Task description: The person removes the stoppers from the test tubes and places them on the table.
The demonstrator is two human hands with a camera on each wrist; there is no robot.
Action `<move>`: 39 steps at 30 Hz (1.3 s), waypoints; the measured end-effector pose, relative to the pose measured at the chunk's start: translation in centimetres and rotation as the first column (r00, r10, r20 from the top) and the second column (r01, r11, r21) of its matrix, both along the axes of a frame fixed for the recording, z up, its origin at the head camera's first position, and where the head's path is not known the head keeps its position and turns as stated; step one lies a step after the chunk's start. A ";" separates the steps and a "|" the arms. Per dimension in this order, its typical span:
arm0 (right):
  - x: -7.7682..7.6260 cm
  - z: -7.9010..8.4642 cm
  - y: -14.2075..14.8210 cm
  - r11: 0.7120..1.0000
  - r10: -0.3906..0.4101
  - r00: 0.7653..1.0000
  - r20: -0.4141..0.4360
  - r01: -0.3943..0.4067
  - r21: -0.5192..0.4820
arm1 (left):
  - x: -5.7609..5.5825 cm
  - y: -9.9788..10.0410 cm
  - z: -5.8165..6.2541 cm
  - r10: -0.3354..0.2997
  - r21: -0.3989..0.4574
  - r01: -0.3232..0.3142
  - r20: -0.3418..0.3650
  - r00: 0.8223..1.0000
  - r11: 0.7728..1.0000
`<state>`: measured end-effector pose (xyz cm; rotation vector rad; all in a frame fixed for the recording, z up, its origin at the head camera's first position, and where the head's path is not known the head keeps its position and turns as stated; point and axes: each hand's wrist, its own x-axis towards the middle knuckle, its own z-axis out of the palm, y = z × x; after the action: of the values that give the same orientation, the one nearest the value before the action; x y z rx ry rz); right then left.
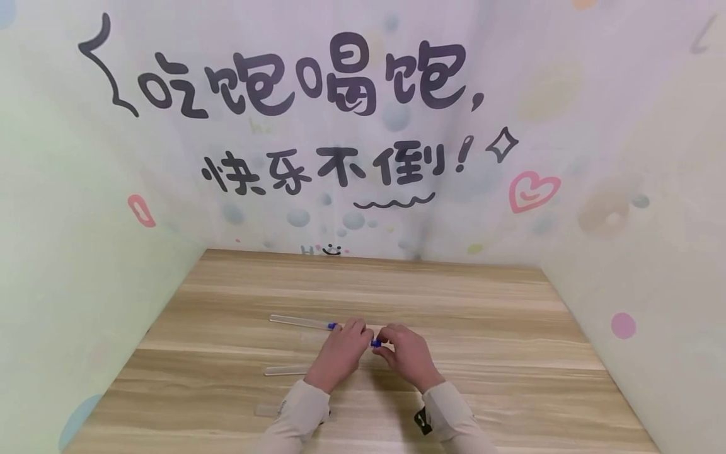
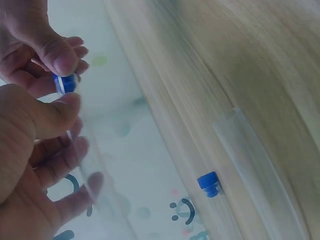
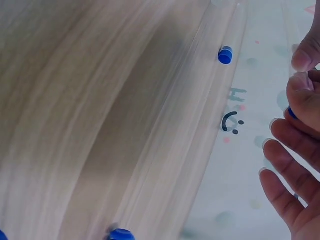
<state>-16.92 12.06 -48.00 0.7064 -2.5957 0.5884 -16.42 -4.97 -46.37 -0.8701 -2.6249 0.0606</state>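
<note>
My left hand [image 1: 343, 353] holds a clear test tube [image 2: 102, 200], its thumb and fingers round the upper end. My right hand [image 1: 413, 356] pinches a blue stopper [image 2: 65, 84] between thumb and fingertips, right at the mouth of that tube. In the head view the same blue stopper [image 1: 376, 343] shows between the two hands. Behind the left hand lies a tube [image 1: 297, 321] with a blue stopper in its end. Another clear tube [image 1: 283, 371] runs partly under the left wrist. In the right wrist view the right hand [image 3: 300, 150] mostly hides the pinched stopper.
A further tube [image 1: 266, 410] lies near the left sleeve. Loose-looking blue stoppers [image 3: 121, 234] appear at the bottom of the right wrist view. An unstoppered tube [image 2: 255, 165] lies beside the stoppered one. The wooden table [image 1: 499, 315] meets printed walls at back and sides.
</note>
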 end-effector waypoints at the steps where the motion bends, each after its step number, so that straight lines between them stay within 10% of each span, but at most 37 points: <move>1: 0.0 0.0 0.1 1.000 0.005 1.000 0.000 -0.005 -0.010 | 0.0 0.0 -0.1 -0.002 0.004 0.002 0.001 1.000 1.000; 25: -0.6 -0.1 1.7 0.977 0.208 0.978 -0.018 -0.207 0.041 | -0.2 -0.4 -0.8 -0.068 -0.003 0.068 -0.087 0.994 0.998; 39: -0.4 -0.5 0.9 0.998 0.064 0.978 -0.199 -0.064 0.009 | -0.5 -0.3 -0.1 -0.038 0.002 0.039 -0.185 0.982 0.999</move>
<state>-17.29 12.97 -48.48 0.8093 -2.3970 0.5060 -16.88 -5.25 -46.44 -0.8689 -2.4337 0.1189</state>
